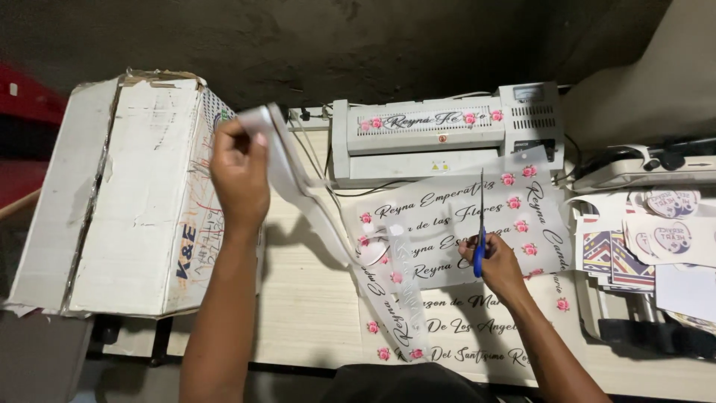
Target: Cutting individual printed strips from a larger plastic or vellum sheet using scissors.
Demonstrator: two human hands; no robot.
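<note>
two hands busy, cutting step looks underway; left hand (239,168) raised, fingers pinched tight on a long laminated strip (328,224) that trails down from it toward the right hand; right hand (496,261) closed around blue-handled scissors (480,224), blades pointing up away from the wrist and nearly shut; printed laminated sheets (462,224) with pink roses lie under and just beyond that hand; laminator (447,134) further out; cardboard box (127,201) just beside the left forearm; next move likely needs blades lined up along a row between the lettering.
</note>
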